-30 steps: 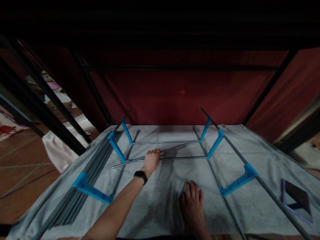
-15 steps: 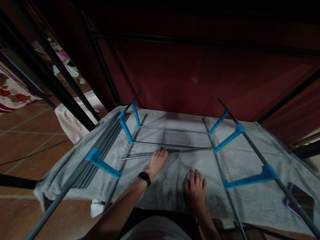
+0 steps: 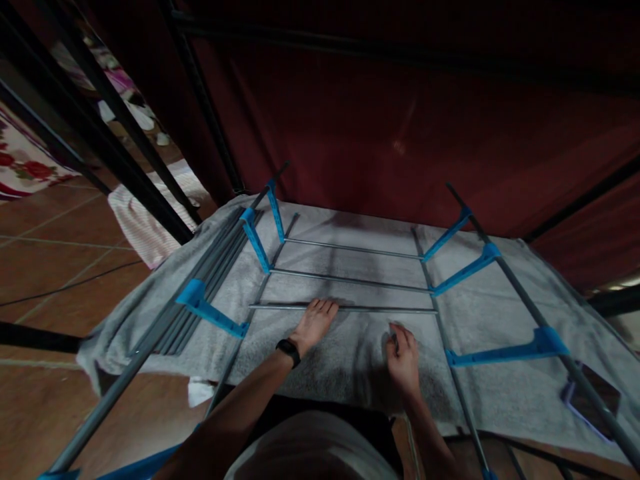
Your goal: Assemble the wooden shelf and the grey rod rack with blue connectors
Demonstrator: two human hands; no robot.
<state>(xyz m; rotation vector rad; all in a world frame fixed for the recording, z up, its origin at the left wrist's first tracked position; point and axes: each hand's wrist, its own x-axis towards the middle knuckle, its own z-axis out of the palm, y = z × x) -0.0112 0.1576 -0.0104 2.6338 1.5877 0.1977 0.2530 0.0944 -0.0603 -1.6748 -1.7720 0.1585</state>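
Note:
My left hand (image 3: pixel 314 321), with a black band on the wrist, has its fingertips curled over a loose thin metal rod (image 3: pixel 370 309). The rod lies level across a grey cloth (image 3: pixel 340 360), spanning the two long grey tubes of a rack frame (image 3: pixel 505 280). Two more thin rods (image 3: pixel 350 249) sit fixed between blue plastic brackets (image 3: pixel 256 245) farther away. My right hand (image 3: pixel 403 357) rests on the cloth just below the loose rod, fingers loosely bent, with nothing seen in it.
A bundle of grey tubes (image 3: pixel 200 300) lies along the cloth's left side. A dark phone (image 3: pixel 593 400) lies on the cloth at the right. A dark red fabric wall (image 3: pixel 380 133) with black poles stands behind. Tiled floor (image 3: pixel 55 267) lies to the left.
The loose rod has swung from slanted to level, nearer to me than the fixed rods. My right hand has lifted off its flat rest and moved up toward the rod. The camera has tilted down.

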